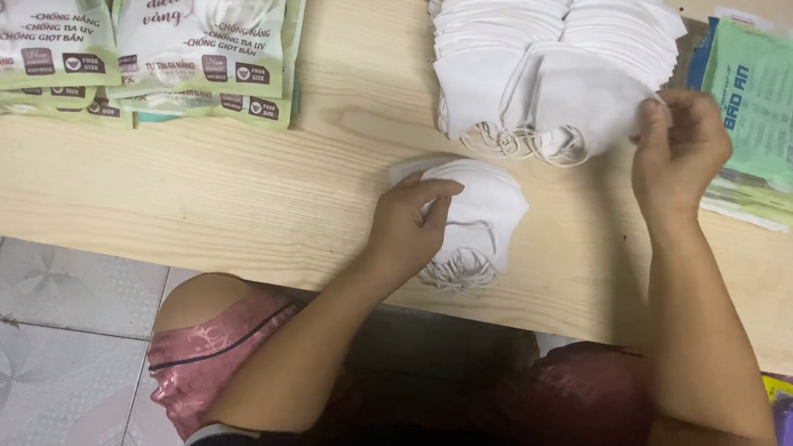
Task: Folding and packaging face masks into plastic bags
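Left hand [411, 219]: palm down, fingers spread flat on a small pile of white masks [479, 218] near the desk [241, 192] front edge. Right hand [679, 143]: raised, fingers pinched on the edge of a mask from the large white stack [546, 43] behind. Green-and-white packets [203, 40]: far left corner, overlapping; green printed bags [780, 100]: right edge.

Green printed packets [103, 47] lie stacked along the tabletop's [241, 192] far left edge; green sheets [780, 100], perhaps flat bags, overhang its right edge.
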